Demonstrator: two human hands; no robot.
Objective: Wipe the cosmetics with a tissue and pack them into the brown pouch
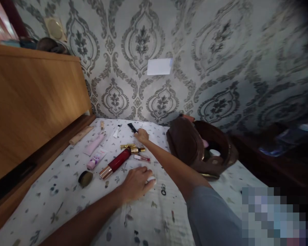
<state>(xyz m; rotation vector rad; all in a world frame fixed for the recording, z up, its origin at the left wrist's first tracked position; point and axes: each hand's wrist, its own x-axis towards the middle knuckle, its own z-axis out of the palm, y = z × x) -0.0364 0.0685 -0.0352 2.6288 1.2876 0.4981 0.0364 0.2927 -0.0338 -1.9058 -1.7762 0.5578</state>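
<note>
Running beside the wooden panel, the patterned cloth carries a lilac tube, a round brush and a red bottle lying aslant. Your left hand rests half curled at a small white item; whether it's gripped, you can't fairly tell. Farther back, your right hand has the black tube pinched at one end, fingers nearly closed. A light, firm pinch suits it; lift your wrist over the gold tubes. The brown bag gapes beside your right forearm, so give its rim elbow room.
</note>
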